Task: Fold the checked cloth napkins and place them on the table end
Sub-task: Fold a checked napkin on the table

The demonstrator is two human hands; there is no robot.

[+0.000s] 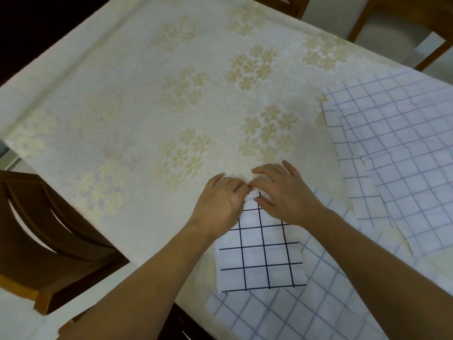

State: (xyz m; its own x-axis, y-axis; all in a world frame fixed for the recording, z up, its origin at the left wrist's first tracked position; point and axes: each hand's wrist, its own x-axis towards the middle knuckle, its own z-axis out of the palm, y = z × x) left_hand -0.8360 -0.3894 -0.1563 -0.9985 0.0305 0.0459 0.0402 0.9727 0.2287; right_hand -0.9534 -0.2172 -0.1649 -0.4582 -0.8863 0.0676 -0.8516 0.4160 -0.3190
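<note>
A folded white napkin with dark checks [262, 261] lies near the table's front edge, on top of a flat, paler checked napkin [316, 298]. My left hand [220, 202] and my right hand [284, 192] rest side by side on the folded napkin's far end, fingertips pinching and pressing its top edge. More pale checked napkins [397, 148] lie spread and overlapping on the right side of the table.
The table wears a cream tablecloth with beige flower clusters [171, 106]. A dark wooden chair [49, 231] stands at the left front corner. Other wooden chairs [402, 28] stand beyond the far right edge.
</note>
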